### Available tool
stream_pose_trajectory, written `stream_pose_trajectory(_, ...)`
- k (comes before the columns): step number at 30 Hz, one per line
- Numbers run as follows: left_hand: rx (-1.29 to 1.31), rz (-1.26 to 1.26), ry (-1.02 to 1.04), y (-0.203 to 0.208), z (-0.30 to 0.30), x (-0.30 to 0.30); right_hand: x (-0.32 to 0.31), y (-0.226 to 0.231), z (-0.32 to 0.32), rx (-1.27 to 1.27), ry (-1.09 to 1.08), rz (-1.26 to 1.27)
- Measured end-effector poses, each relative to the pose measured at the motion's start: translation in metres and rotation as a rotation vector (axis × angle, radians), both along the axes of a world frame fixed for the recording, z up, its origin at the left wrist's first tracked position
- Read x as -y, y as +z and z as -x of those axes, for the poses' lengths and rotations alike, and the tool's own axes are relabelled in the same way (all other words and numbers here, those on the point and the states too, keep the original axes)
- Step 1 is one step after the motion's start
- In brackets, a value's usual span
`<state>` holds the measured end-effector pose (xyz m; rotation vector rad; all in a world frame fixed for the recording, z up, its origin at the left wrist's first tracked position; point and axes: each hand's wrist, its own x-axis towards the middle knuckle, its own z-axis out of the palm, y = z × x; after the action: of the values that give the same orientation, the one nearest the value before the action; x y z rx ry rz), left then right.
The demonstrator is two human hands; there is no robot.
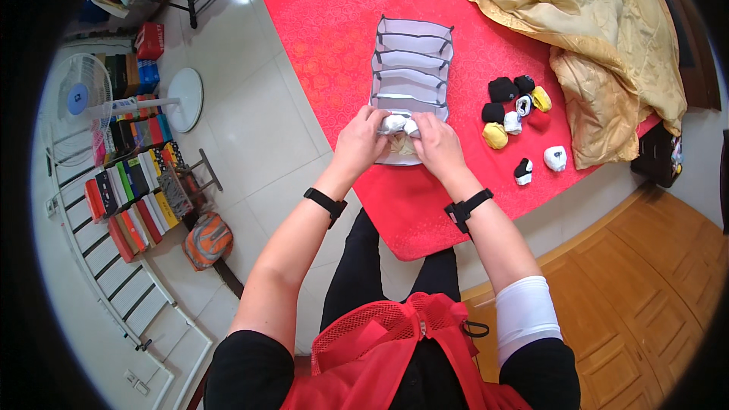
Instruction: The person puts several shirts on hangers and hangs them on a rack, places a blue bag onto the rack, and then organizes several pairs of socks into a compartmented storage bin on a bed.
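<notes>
A white fabric organizer box with dark edging and several cross dividers lies on the red bedspread. My left hand and my right hand meet over its near end, fingers closed from both sides on a white rolled pair of socks. Parts of that bundle are hidden behind my fingers. Below it, something cream-coloured shows in the nearest compartment. The farther compartments hold nothing that I can see.
Right of the box lie several rolled socks, among them a black one, a yellow one, a red one and a white one. A gold quilt covers the far right. Leftward stand a fan and books.
</notes>
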<state>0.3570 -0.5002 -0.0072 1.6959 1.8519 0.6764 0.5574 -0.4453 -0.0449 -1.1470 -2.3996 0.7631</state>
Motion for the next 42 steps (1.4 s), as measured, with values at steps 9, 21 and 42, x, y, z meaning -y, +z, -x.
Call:
stream_pose_trajectory(9, -0.317, -0.02, -0.177, -0.023, -0.001, -0.011, -0.002, 0.002, -0.014, 0.126, 0.017, -0.05)
stream_pose_trajectory(21, -0.627, 0.155, -0.343, -0.045, -0.014, -0.032, -0.009, -0.005, -0.001, 0.259, 0.068, -0.173)
stream_pose_trajectory(42, -0.748, 0.254, -0.448, -0.069, -0.026, -0.04, -0.016, -0.042, 0.017, 0.629, 0.174, -0.153)
